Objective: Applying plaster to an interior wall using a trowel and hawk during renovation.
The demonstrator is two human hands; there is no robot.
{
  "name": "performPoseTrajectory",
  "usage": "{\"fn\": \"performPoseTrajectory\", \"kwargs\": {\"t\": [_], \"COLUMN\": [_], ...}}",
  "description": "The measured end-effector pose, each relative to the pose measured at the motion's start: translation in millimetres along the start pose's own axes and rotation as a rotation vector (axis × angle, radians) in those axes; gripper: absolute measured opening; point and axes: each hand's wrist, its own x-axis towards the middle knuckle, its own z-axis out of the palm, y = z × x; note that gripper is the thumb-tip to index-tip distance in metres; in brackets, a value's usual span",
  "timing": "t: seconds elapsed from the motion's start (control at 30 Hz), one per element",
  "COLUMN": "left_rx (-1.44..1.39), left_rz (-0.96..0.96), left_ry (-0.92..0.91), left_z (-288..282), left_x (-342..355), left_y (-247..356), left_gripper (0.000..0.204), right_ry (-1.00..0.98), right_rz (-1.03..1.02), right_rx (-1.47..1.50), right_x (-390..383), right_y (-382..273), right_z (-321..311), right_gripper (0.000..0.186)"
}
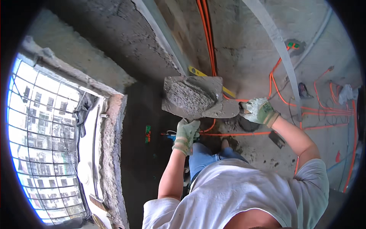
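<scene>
In front of me my left hand [186,136], in a pale green and white work glove, is closed under the near edge of a square plasterer's hawk [216,84]. A heap of wet grey mortar [187,95] lies on the board. My right hand [261,111], gloved the same way, grips the handle of a trowel [228,110]. The mortar-smeared blade points left and overlaps the hawk's near right corner. Most of the hawk's handle is hidden by the board and my left glove.
To my left is a window [45,145] with a wire grid and a rough masonry edge [114,152]. Orange conduits [234,134] run ahead and to the right. A yellow spirit level [228,92] shows behind the hawk. A green box [148,134] sits in the dark surface at left.
</scene>
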Motion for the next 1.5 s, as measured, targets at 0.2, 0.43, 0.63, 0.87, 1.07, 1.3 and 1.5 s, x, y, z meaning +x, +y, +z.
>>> {"fn": "performPoseTrajectory", "kwargs": {"t": [0.2,0.43,0.63,0.87,1.07,1.3,1.5], "left_rx": [0.012,-0.015,-0.066,0.066,0.054,0.015,-0.066], "left_rz": [0.094,0.126,0.224,0.227,0.23,0.242,0.265], "left_ry": [-0.044,-0.004,-0.03,-0.074,-0.196,-0.173,-0.153], "left_z": [-0.9,-37.3,-104.5,-153.3,-150.5,-141.5,-121.9], "left_x": [-16.0,-7.9,13.2,41.9,60.7,69.1,68.8], "left_y": [1.3,34.0,82.9,140.8,164.8,156.5,137.2], "left_gripper": [0.022,0.022,0.018,0.021,0.021,0.024,0.022], "right_ry": [0.338,0.523,0.741,0.472,0.038,0.334,0.519], "right_rz": [-0.103,-0.079,-0.074,-0.032,0.31,0.421,-0.147], "right_rx": [0.033,0.015,0.021,0.69,1.449,1.043,0.001], "right_x": [42.3,109.5,210.8,349.3,356.7,295.7,316.1], "right_y": [-14.2,-50.8,-99.6,-138.0,-66.2,-72.6,-95.0], "right_z": [27.4,-8.4,-51.0,-125.9,-193.9,-217.2,-206.0], "right_gripper": [0.025,0.025,0.024,0.034,0.037,0.038,0.032]}}
